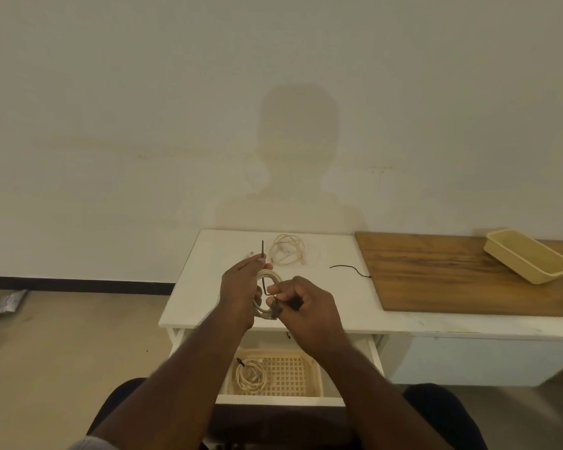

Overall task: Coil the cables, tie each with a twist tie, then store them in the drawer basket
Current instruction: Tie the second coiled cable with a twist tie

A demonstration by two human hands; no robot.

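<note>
White coiled cable (267,295) is held above the front of the white worktop (208,287), gripped in the left hand (241,287), whose fingers also pinch the upper end of a dark twist tie (262,251). The right hand (306,306) pinches the tie's lower end against the coil. Another loose coil (286,250) lies further back on the worktop, with a spare tie (350,269) nearby. Below, the open drawer's basket (293,373) holds one tied cable (249,376).
</note>
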